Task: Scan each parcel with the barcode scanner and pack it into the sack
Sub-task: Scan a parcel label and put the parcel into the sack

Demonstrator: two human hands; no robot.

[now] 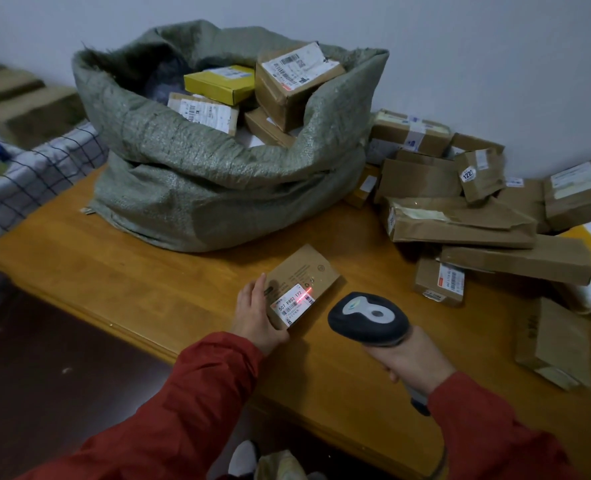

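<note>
I am scanning one parcel (302,284) now. It is lying flat on the wooden table (131,271), near me and in front of the sack (218,178). My left hand (256,315) is steadying it at its near left corner, with the fingers almost straight along the edge, pressing and not really clasping. My right hand (415,358) is wrapped firmly around the handle of the scanner (368,318), which is pointing down at the white label (292,303). The red line (308,289) is falling on the far right part of the label.

I think the reading is happening at this moment. Next I must lift this parcel and carry it far and left, over the rim, into the sack, which is already quite full. Many parcels (460,220) are waiting in a pile on the right.
</note>
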